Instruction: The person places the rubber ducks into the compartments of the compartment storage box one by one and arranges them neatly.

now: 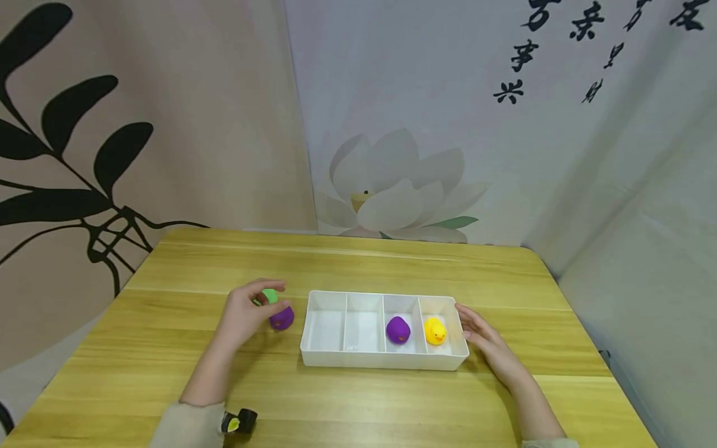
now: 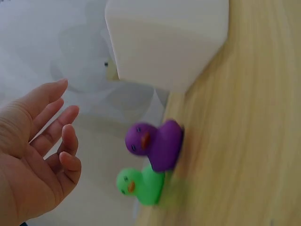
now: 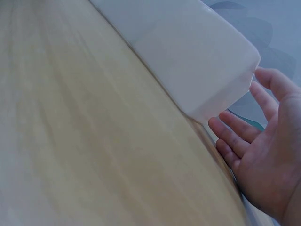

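Note:
Two rubber ducks stand close together on the table left of the white divided box (image 1: 381,360): a purple duck (image 2: 164,146) and, partly behind my hand in the head view, a green duck (image 2: 149,186). My left hand (image 1: 246,314) hovers beside them, its fingers loosely bent and apart from both ducks in the left wrist view. At the box's right end, my right hand (image 3: 268,141) touches the wall with its fingertips, fingers spread and relaxed. Inside the box, a second purple duck (image 1: 398,330) sits in the third compartment from the left, and a yellow duck (image 1: 435,331) in the rightmost.
The wooden table (image 1: 381,410) extends around the box on all sides. Behind it hang curtains (image 1: 235,124) printed with leaves, a lotus and black characters. A dark device (image 1: 246,421) is strapped at my left wrist.

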A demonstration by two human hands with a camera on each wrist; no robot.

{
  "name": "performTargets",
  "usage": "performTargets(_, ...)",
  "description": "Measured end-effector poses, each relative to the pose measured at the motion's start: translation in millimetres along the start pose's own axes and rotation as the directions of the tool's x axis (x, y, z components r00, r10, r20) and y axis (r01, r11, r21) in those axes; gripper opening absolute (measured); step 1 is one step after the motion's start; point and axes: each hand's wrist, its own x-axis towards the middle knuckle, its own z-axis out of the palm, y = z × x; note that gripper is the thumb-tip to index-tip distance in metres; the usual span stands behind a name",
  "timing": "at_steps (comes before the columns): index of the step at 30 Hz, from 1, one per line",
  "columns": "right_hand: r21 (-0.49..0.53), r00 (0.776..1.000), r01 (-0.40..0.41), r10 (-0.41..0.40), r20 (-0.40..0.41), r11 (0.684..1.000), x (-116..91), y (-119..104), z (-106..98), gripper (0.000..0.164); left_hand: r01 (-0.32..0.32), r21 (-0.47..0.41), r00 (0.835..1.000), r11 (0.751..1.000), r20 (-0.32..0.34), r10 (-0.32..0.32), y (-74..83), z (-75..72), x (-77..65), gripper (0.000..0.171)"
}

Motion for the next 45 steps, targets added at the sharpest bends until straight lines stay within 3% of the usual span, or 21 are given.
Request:
performTargets(14,-0.009,1.000,-0.007,0.007,-0.001,1.000,0.8,-1.9,1.6,0.051,0.100,0.006,0.995,0.995,0.018,-0.100,-34.1,-20.2,-1.2,0.044)
performTargets(22,-0.017,1.000,-0.009,0.009,-0.008,1.000,0.8,-4.2,2.4,0.050,0.089,-0.005,0.996,0.996,0.030,-0.089,-53.1,-26.4,0.3,0.043)
performTargets(45,-0.023,1.000,-0.024,0.024,-0.006,0.999,-0.4,-1.0,0.7,0.051,0.081,0.038,0.986,0.996,0.143,-0.085,-79.7,-24.6,12.6,0.038)
